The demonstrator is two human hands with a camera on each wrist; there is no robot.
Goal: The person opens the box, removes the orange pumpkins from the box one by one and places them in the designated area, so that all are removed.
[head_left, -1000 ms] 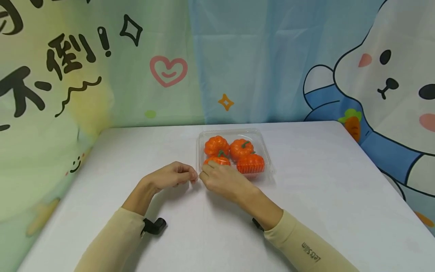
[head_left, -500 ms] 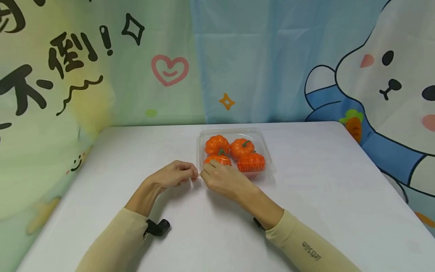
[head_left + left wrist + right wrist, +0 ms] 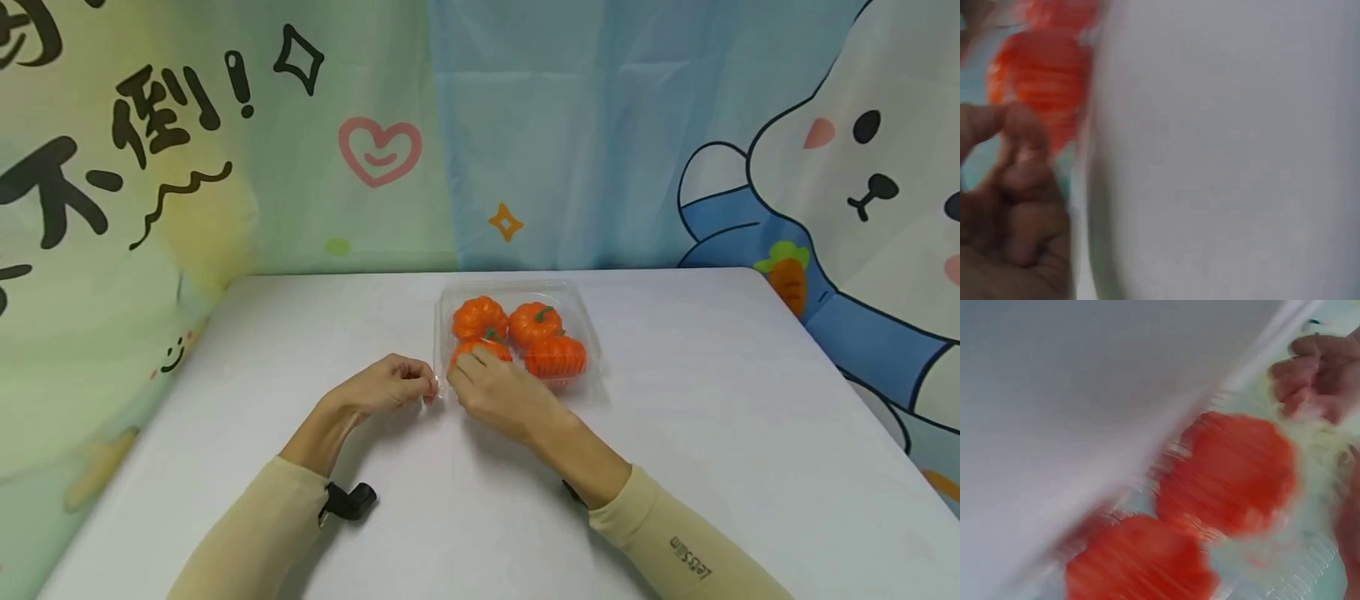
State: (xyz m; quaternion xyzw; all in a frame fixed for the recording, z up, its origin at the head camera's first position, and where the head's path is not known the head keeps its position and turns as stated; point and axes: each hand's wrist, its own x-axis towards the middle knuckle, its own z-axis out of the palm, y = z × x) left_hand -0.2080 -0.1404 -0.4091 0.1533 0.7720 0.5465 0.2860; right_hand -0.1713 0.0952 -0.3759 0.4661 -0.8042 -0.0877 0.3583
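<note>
A clear plastic container (image 3: 517, 290) holds several orange toy pumpkins (image 3: 535, 323) with green stems. At its front left corner my left hand (image 3: 393, 385) pinches the clear edge between thumb and fingers; in the left wrist view this hand (image 3: 1022, 206) appears beside the blurred orange pumpkins (image 3: 1047, 75). My right hand (image 3: 502, 396), fingers bent, reaches over the container's front edge and partly covers the front left pumpkin (image 3: 468, 347). I cannot tell whether its fingertips hold the plastic. Only a sliver of the right hand (image 3: 1350, 531) enters the right wrist view.
The container stands on a white table (image 3: 697, 400), near its back edge. Behind hangs a printed cloth (image 3: 525, 125) with cartoon figures and lettering. Each wrist bears a small black camera mount, such as the left one (image 3: 351, 501).
My right hand has shifted slightly right, away from the left hand, widening the gap between them. The left hand stays at the corner. The head view has shifted slightly.
</note>
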